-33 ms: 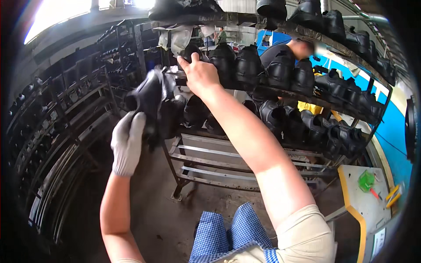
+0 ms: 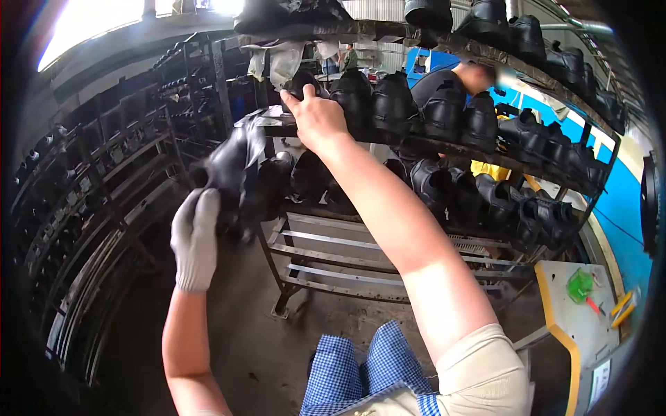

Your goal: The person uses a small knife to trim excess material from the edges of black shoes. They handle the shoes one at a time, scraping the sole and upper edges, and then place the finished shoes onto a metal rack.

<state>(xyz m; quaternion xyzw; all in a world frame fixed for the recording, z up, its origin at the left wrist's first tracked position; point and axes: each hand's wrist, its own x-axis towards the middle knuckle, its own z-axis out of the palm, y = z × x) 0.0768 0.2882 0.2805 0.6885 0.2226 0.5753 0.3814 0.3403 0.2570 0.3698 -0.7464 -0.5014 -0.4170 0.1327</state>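
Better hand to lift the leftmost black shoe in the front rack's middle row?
Right, likely: the right hand is at that black shoe, apparently touching it. The gloved left hand is lower and holds a blurred dark shoe.

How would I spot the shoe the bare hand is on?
Find the large metal rack across the middle of the view. In its middle row of shoes, go to the black shoe at the left end. Among similar black neighbours, only it has the bare right hand on it.
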